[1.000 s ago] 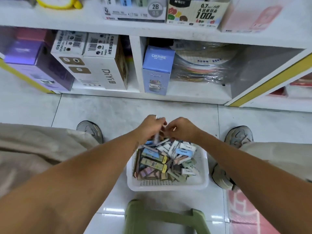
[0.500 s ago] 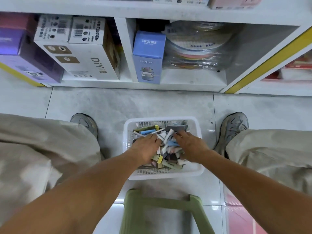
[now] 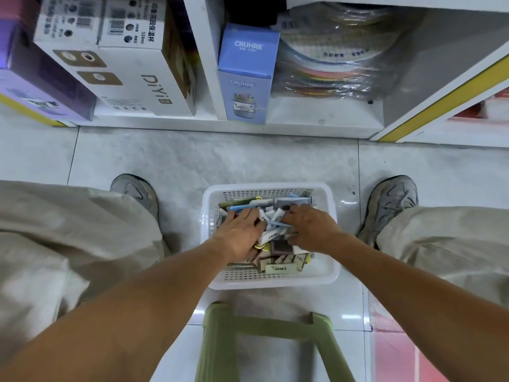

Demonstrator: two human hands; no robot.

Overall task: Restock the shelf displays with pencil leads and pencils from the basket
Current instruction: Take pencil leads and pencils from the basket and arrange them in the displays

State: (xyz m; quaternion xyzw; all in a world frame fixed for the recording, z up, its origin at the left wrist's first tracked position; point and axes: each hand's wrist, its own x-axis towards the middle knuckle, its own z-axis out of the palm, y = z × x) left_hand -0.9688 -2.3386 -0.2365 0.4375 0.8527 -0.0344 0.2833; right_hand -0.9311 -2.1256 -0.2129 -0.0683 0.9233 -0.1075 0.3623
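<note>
A white slotted basket (image 3: 332,267) stands on the floor between my feet, filled with several small pencil lead cases (image 3: 278,264) in white, blue, yellow and brown. Both hands reach down into it. My left hand (image 3: 238,234) lies palm down on the left of the pile, fingers fairly straight. My right hand (image 3: 312,227) is on the right of the pile, its fingers and thumb curled round a few white cases. A thin blue lead tube (image 3: 278,224) sticks out between the two hands. What lies under the palms is hidden.
The white bottom shelf (image 3: 316,125) lies ahead, holding a white DiYi box (image 3: 132,75), a blue CRUHRE box (image 3: 248,75) and wrapped coloured discs (image 3: 330,64). A green stool (image 3: 264,334) sits just behind the basket. My shoes (image 3: 391,205) flank it on the tiled floor.
Both hands came down from above the basket's far rim into the pile and now spread across it. The view has tilted down, so the upper shelf is out of sight.
</note>
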